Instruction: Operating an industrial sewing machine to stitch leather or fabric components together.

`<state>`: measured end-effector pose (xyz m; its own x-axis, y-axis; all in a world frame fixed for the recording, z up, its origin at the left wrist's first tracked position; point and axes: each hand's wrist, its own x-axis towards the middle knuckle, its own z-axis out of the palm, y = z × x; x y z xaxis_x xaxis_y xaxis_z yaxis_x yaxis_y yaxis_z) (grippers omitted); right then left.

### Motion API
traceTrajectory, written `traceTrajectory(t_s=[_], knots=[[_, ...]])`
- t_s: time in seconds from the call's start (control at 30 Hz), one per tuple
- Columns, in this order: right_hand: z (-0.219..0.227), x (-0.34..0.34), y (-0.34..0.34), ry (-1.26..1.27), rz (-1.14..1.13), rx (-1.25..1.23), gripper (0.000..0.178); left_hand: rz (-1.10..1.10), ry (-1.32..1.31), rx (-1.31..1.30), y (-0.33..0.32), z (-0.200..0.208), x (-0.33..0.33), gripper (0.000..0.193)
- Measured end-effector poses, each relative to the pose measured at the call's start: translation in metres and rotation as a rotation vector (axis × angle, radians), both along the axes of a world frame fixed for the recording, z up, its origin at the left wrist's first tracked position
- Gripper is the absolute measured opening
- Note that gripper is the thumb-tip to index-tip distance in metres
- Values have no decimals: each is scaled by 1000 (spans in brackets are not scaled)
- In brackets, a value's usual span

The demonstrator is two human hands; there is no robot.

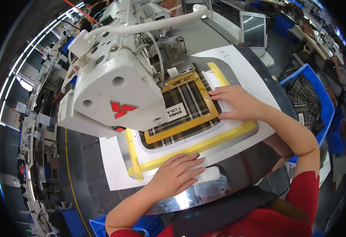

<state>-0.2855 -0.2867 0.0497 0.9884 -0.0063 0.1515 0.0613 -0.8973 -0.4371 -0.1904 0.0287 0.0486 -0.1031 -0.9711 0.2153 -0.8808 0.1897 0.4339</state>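
A piece of dark plaid fabric (189,96) lies beneath a yellow rectangular frame (187,127) beside the sewing machine's needle area. On the fabric sits a white printed label (175,112). My right hand (238,102) rests at the frame's right side, fingertips on its edge, thumb apart from the fingers. Nearer me, my left hand (175,173) lies flat with fingers stretched over the front edge of the white sheet (111,170), just below a strip of yellow tape (204,145). A small white rounded piece (210,173) shows beside its fingertips. Neither hand holds anything visible.
The large white machine head (109,87) overhangs the work from the left. At right, a blue bin (327,118) holds plaid pieces. A screen (254,29) stands at the back right. Another blue bin (151,224) is below, near my left forearm.
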Motion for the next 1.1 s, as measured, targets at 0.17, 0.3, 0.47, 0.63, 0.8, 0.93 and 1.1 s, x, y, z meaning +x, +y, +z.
traceTrajectory(t_s=[0.17,0.3,0.47,0.63,0.8,0.93,1.1], knots=[[-6,-26,-47,56,-68,98,61,26,62,-54,-15,-9,5,34],[-9,-22,-43,40,-99,181,51,64,88,-99,-10,-7,10,29],[-14,-18,-35,-8,-185,242,28,71,116,-128,-9,-7,8,29],[-16,-17,-29,-180,-424,410,8,89,57,-159,-3,1,11,27],[5,-28,-60,-822,-631,797,12,123,30,-160,0,23,15,40],[59,-15,27,-964,-30,659,8,262,268,-189,-30,55,-5,80],[89,2,126,-695,491,382,27,525,711,-227,-36,62,-4,55]])
